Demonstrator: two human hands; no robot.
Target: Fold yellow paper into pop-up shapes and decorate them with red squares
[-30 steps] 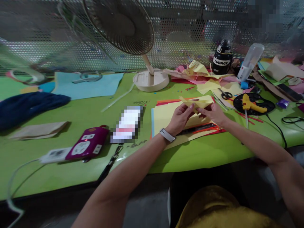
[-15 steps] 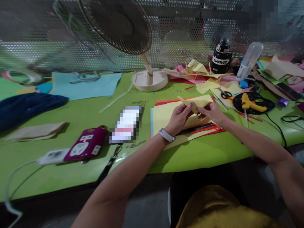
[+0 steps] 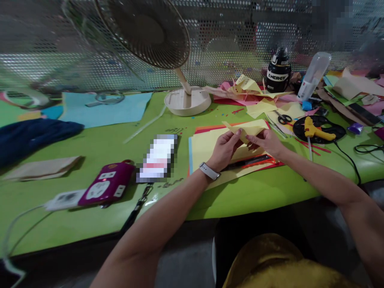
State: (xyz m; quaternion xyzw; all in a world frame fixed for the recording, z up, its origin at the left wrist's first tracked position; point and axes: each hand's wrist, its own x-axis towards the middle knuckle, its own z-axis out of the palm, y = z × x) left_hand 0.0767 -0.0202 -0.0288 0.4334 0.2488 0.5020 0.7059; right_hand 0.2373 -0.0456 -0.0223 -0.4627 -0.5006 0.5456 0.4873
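A small piece of yellow paper (image 3: 253,129) is pinched between my two hands, its upper part bent or curled. My left hand (image 3: 225,149), with a watch on its wrist, grips the paper's left side with thumb and fingers. On its right side my right hand (image 3: 268,143) pinches it, thumb on the near face. Both hands are just above a stack of coloured sheets (image 3: 204,151), yellow on top with red, orange and blue edges. An orange and black cutter (image 3: 255,161) lies on the stack below my hands, partly hidden.
A yellow glue gun (image 3: 318,130) rests on a black plate at right, near scissors (image 3: 284,119). Paper scraps (image 3: 249,90), a black bottle (image 3: 278,72) and a clear bottle (image 3: 313,78) stand behind. A fan (image 3: 188,100), phone (image 3: 157,158) and purple power box (image 3: 107,183) are left.
The view has shifted very slightly. Both hands keep the same pinch on the yellow paper, with no clear movement.
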